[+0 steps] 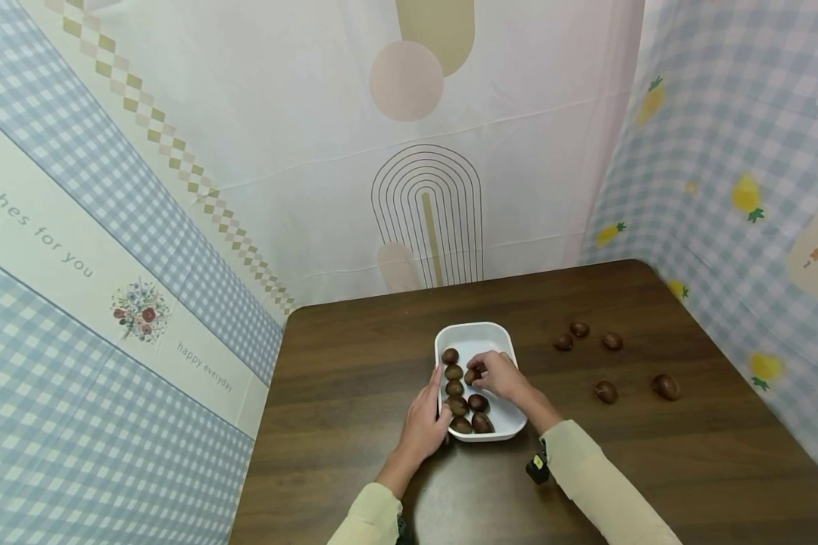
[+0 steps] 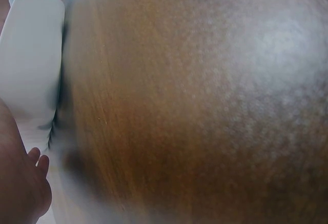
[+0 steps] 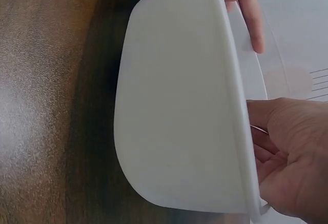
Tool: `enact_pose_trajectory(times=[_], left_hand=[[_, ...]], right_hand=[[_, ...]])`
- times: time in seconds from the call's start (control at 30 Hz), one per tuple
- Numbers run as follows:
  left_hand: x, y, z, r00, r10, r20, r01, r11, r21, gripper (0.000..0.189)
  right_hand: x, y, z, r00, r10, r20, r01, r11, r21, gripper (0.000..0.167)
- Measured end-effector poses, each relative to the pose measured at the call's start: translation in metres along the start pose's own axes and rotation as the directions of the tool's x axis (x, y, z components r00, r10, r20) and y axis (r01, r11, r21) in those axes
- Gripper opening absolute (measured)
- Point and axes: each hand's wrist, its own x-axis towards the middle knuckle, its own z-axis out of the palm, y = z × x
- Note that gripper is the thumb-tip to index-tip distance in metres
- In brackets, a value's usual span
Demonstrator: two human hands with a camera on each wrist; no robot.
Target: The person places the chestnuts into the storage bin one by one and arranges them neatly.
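A white rectangular tray [image 1: 507, 409] sits on the table with several glossy brown chestnuts [image 1: 454, 388] lined up along its left side. Two more chestnuts [image 1: 479, 403] form the lower part of a second row beside them. My right hand [image 1: 501, 376] reaches in over the tray's right rim and pinches a chestnut [image 1: 473, 376] at the second row's upper end. Along the tray's left side, my left hand [image 1: 424, 418] grips the wall, thumb over the rim near the chestnuts. In the right wrist view, the tray's side wall [image 3: 174, 101] hides the right fingertips.
On the brown wooden table [image 1: 354, 363], several loose chestnuts [image 1: 607, 391] lie spread out right of the tray. Patterned cloth hangs [image 1: 327, 151] rise behind the far edge and along both sides.
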Motion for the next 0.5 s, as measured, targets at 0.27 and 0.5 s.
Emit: enact_pose_trajectory(times=[0.27, 0.5], left_hand=[[0.001, 0.003, -0.004, 0.998, 0.065, -0.027, -0.064, 0.997, 0.034, 0.081], [0.003, 0.022, -0.017, 0.999, 0.046, -0.005, -0.045, 0.997, 0.057, 0.079]], right_hand=[[-0.001, -0.002, 0.004, 0.999, -0.003, 0.045, 0.003, 1.000, -0.002, 0.017], [0.000, -0.002, 0.000, 0.999, 0.016, 0.035, -0.015, 1.000, -0.016, 0.019]])
